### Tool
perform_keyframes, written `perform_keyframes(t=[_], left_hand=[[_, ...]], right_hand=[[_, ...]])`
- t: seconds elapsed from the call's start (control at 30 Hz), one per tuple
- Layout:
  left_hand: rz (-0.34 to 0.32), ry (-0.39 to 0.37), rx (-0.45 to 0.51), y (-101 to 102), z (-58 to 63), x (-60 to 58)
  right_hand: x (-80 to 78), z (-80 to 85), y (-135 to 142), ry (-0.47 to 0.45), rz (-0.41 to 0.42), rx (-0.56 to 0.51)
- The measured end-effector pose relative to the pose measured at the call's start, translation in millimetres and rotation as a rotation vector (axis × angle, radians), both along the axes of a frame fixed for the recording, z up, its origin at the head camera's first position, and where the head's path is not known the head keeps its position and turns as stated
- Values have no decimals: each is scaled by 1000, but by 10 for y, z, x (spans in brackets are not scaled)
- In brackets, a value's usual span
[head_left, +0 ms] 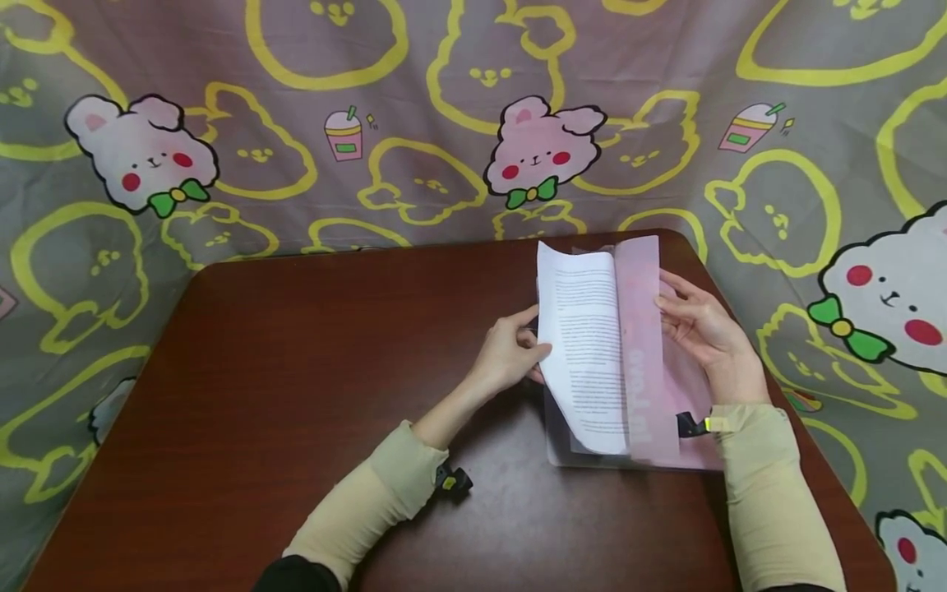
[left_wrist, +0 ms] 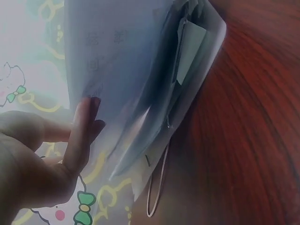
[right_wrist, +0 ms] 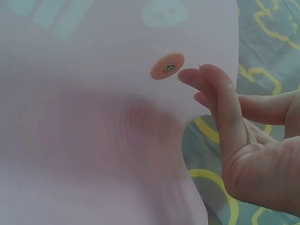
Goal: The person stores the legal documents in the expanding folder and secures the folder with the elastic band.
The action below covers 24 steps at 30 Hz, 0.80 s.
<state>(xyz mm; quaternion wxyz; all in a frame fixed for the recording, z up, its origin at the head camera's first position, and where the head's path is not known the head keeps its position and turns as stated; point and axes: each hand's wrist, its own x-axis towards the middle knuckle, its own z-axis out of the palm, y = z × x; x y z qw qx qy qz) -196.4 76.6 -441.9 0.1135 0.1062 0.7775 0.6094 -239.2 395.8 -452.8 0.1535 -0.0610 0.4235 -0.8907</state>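
My left hand (head_left: 510,349) pinches the left edge of white printed sheets (head_left: 588,329), thumb in front and fingers behind. The sheets stand partly inside a pink document folder (head_left: 691,427) with a translucent flap (head_left: 642,329). At the flap's right edge, my right hand (head_left: 706,329) holds on with thumb and fingers. The right wrist view shows the flap's button disc (right_wrist: 168,66) close to the fingertips (right_wrist: 190,77). In the left wrist view, the folder's clear pockets (left_wrist: 140,126) fan apart beside the fingers, and a thin cord loop (left_wrist: 157,192) hangs down.
The folder is over the right part of a dark red-brown table (head_left: 333,370). Behind and beside the table hangs a curtain (head_left: 414,107) printed with rabbits. Small black wrist devices (head_left: 453,481) sit at both sleeves.
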Motion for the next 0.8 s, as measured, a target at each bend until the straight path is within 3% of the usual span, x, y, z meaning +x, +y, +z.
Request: perform_keyframes(t=[0.23, 0.5, 0.8], left_hand=[[-9, -11, 58, -22, 3, -8], [-15, -98, 126, -118, -54, -38], [-1, -44, 100, -90, -80, -92]], right_hand=[[6, 12, -10, -2, -3, 17], [16, 38, 15, 43, 5, -4], [44, 80, -11, 45, -17, 41]])
